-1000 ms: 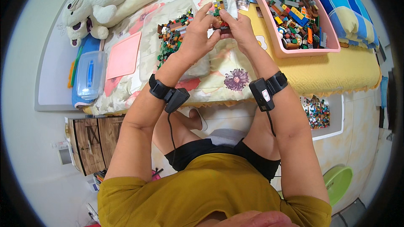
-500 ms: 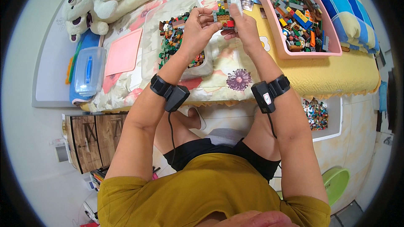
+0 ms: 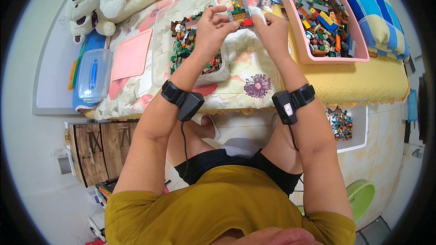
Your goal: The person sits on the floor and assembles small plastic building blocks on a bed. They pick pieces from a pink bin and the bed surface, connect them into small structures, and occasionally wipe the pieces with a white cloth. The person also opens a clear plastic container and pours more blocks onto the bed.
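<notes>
And here's the bed point(image 3: 236, 97), floral cover spread wide, serving as the worktop. The white plush bear point(image 3: 120, 7) lies at the far left, likely parked there to leave working room. Over on the right, the pink bin point(image 3: 334, 59) sits heaped with loose bricks, within the right arm's reach; nearer the middle there's the clear tub point(image 3: 219, 77), bricks showing beneath the left wrist, handy for that side. Just left of it, a pink panel point(image 3: 132, 54) lies flat, apparently set aside. Now the hands! The left hand point(image 3: 212, 31) has thumb and fingers closed in a pinch on the near-left edge of the brick build point(image 3: 240, 14), held up just right of the clear tub, probably by its edge so the face stays uncovered. The right hand point(image 3: 274, 29), thumb against fingers, pinches a white cloth point(image 3: 257, 14) beside the build's right edge; whether those fingertips also touch bricks, I can't tell.
</notes>
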Tool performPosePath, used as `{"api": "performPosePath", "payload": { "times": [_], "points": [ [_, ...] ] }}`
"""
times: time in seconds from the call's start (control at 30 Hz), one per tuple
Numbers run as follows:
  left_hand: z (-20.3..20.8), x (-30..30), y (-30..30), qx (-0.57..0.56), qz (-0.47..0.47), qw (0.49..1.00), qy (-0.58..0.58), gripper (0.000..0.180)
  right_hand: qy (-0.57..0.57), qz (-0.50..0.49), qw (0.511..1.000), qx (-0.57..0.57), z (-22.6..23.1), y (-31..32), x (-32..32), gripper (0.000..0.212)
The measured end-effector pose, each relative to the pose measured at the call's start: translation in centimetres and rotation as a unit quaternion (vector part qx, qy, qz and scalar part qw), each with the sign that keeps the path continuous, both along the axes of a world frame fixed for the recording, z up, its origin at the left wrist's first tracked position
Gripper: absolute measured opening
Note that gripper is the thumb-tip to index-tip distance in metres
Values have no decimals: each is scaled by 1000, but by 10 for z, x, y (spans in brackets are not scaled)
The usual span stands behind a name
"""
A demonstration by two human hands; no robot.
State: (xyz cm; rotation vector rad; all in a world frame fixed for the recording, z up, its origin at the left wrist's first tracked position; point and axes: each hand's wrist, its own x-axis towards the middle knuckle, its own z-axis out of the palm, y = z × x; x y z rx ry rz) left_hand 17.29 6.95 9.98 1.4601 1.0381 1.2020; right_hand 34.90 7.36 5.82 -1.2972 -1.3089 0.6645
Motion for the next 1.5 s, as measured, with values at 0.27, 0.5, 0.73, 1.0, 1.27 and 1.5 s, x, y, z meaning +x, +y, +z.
{"api": "performPosePath", "payload": {
  "times": [0.27, 0.5, 0.73, 1.0, 1.27, 1.5],
  "points": [
    [0, -1, 1, -14, 23, 1000, -8, 62, 131, -56, 975, 168, 6, -2, -6, 10],
    [-4, -1, 0, -4, -1, 1000, 14, 63, 24, -25, 989, 145, 7, -10, -16, 23],
    [-4, 7, -8, 22, -49, 995, 82, 61, -113, -46, 992, 31, 8, -9, -3, 29],
    [-16, 8, -9, 72, -13, 989, 129, 50, -127, -309, 930, 153, 26, 6, 93, 15],
    [-8, 9, -16, 114, 14, 985, 131, 33, -217, -475, 852, -29, 17, -29, 185, 20],
    [5, 7, -17, 122, 41, 984, 126, 29, -214, -468, 857, -11, 18, -32, 180, 21]
  ]
}}
